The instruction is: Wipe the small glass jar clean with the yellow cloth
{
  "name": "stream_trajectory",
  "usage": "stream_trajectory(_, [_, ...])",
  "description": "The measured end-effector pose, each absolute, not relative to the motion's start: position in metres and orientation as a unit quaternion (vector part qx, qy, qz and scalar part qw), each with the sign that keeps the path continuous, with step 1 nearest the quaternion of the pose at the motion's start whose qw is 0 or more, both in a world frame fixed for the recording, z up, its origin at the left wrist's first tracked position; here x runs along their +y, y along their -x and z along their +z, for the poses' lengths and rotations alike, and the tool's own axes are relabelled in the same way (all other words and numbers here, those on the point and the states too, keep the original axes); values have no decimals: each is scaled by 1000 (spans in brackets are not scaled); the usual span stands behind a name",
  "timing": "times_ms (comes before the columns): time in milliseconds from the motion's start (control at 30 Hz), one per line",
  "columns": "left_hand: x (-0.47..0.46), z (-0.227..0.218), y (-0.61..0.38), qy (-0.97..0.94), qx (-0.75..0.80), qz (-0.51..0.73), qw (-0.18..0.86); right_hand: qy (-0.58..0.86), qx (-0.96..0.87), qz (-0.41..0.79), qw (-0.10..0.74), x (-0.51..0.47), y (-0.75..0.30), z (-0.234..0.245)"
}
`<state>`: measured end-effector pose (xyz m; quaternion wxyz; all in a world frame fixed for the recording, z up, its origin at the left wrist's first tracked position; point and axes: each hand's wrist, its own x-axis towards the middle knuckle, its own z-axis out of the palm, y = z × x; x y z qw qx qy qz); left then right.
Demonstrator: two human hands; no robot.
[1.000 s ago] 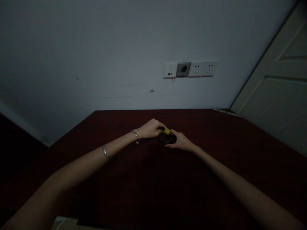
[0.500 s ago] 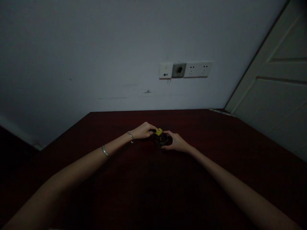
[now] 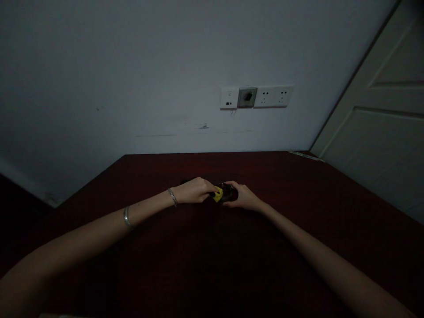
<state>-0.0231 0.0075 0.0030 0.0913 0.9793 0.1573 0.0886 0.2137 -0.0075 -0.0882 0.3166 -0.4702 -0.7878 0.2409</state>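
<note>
My left hand (image 3: 197, 191) pinches a small yellow piece (image 3: 217, 194), its fingers curled tight with the thumb side hidden, and the yellow rests against the near-left side of a dark glassy object (image 3: 228, 192). That object sits on the dark red tabletop (image 3: 205, 260), between my two hands, toward the far edge. My right hand (image 3: 243, 196) grasps it from the right, the thumb on the near side and the fingers on the far side, curved like a C around it. The light is so dim that I cannot tell the object's exact shape. I wear a chain bracelet (image 3: 172, 197) on my left wrist and a plain silver bangle (image 3: 126, 217) farther up the same forearm. Beyond the table stands a scuffed pale wall (image 3: 132, 66) with a row of sockets (image 3: 273, 96), and a panelled door (image 3: 387, 137) slants at the right.
</note>
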Motion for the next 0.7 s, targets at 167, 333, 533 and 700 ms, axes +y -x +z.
stream_trajectory(167, [-7, 7, 23, -983, 146, 67, 90, 468, -789, 239, 318, -9, -213, -86])
stream_trajectory(333, [-13, 18, 12, -976, 156, 81, 128, 465, -791, 243, 315, -10, -212, -84])
stream_trajectory(533, [19, 19, -4, -938, 290, 176, 71, 465, -787, 247, 322, -10, -212, -84])
stream_trajectory(700, [36, 7, -20, -927, 352, 127, 37, 465, -783, 253, 328, -9, -212, -86])
